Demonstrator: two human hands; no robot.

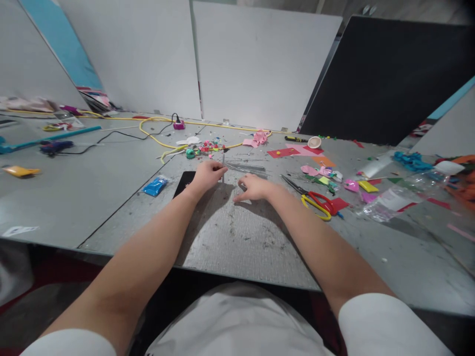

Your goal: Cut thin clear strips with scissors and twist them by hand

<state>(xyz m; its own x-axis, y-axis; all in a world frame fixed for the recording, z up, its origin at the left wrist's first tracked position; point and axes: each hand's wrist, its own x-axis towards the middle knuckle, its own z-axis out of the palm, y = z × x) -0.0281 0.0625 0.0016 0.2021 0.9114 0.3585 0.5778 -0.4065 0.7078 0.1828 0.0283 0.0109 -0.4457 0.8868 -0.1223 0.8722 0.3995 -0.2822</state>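
Note:
Over the middle of the grey table, my left hand [210,174] pinches a thin, upright grey strip [223,174] between thumb and fingers. What the strip is made of I cannot make out. To its right, my right hand [254,188] is held low above the tabletop, fingers apart and curved, holding nothing. Several thin silvery wire-like lengths [248,168] lie just beyond both hands. A black flat object [182,183], perhaps a phone, is partly hidden behind my left forearm. Scissors [315,200] with red and yellow handles rest to the right of my right hand.
A blue packet [155,186] lies left of the black object. Behind it are a yellow cable [148,131] and small colourful bits [208,146]. Paper scraps [284,153], a screwdriver [296,139] and a plastic bottle [408,193] are on the right. White boards [260,64] stand along the back.

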